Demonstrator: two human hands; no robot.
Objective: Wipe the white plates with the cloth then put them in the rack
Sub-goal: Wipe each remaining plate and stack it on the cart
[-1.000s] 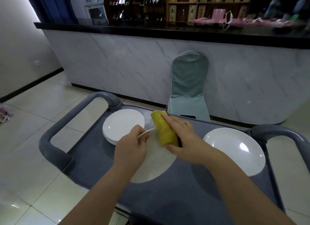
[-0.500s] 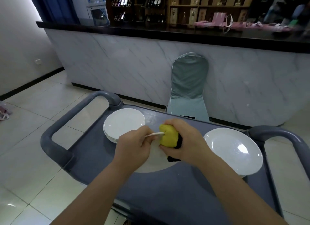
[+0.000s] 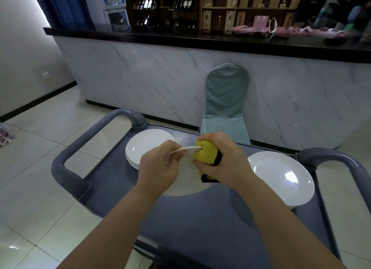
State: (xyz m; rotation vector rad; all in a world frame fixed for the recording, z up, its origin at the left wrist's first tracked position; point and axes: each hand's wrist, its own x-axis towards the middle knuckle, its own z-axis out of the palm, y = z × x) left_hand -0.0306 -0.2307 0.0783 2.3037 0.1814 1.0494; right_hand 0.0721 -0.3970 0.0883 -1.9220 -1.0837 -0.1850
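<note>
My left hand (image 3: 160, 166) grips the far rim of a white plate (image 3: 186, 180), tilted up above the grey cart top (image 3: 200, 224). My right hand (image 3: 222, 158) is closed on a yellow cloth with a black edge (image 3: 206, 152), bunched over the plate's upper rim. A stack of white plates (image 3: 146, 148) lies at the cart's far left, just behind my left hand. One larger white plate (image 3: 281, 176) sits at the right, on top of another. No rack is in view.
The cart has raised grey handles at left (image 3: 80, 148) and right (image 3: 341, 162). A covered chair (image 3: 226, 104) stands beyond the cart against a marble-fronted bar counter (image 3: 180, 84). Tiled floor (image 3: 40, 168) lies to the left.
The cloth went from stretched along the plate's face to bunched over its upper rim. The plate has tipped up more steeply, and both hands have drawn closer together.
</note>
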